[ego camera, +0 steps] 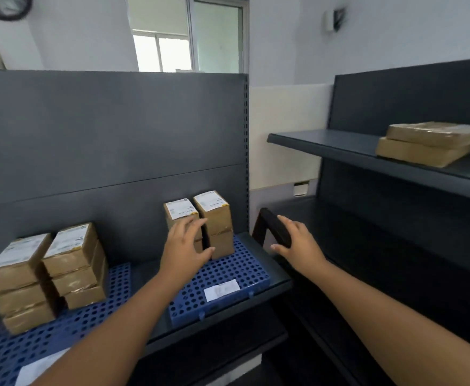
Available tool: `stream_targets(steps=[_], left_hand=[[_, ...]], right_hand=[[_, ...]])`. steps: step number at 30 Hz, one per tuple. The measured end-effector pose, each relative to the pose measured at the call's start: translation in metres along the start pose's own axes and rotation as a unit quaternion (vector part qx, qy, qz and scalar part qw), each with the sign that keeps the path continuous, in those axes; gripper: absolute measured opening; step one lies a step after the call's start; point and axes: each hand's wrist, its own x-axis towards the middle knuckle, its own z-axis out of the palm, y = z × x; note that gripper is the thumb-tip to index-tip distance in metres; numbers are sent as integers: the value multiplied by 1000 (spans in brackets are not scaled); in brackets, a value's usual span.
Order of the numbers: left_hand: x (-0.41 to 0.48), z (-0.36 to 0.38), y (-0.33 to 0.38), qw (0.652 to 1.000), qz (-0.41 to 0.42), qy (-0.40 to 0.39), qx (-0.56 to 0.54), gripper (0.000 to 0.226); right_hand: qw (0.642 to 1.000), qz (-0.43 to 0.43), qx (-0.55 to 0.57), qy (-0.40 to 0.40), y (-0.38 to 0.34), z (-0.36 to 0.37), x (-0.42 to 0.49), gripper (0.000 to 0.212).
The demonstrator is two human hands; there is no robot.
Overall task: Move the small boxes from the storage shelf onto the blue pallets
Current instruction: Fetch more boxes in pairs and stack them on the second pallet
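Now, with two stacks of small boxes [200,221] on the right blue pallet [228,277] at 12 o'clock, the left hand [185,246], fingers spread and seemingly just touching, should square them flush, while the open right hand [297,240] steadies at 2 o'clock.

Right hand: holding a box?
No. The right hand is open and empty beside the shelf's dark end bracket, clear of the boxes on the blue pallet.
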Motion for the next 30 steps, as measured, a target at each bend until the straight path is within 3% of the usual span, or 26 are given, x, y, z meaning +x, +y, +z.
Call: stream_targets(steps=[8,15,23,30], left_hand=[[-14,61,85,986,110,-71,-103,60],[-39,105,195,951,208,-135,-186,61],[-103,149,337,899,317,-197,-229,65],[-182,175,473,843,364,-259,-300,69]], right_hand=[[993,97,-50,52,49,-66,-96,76],[971,188,-83,123,95,-150,-205,73],[915,317,-130,212,155,-263,-353,70],[858,412,-186,244,197,-353,-496,70]])
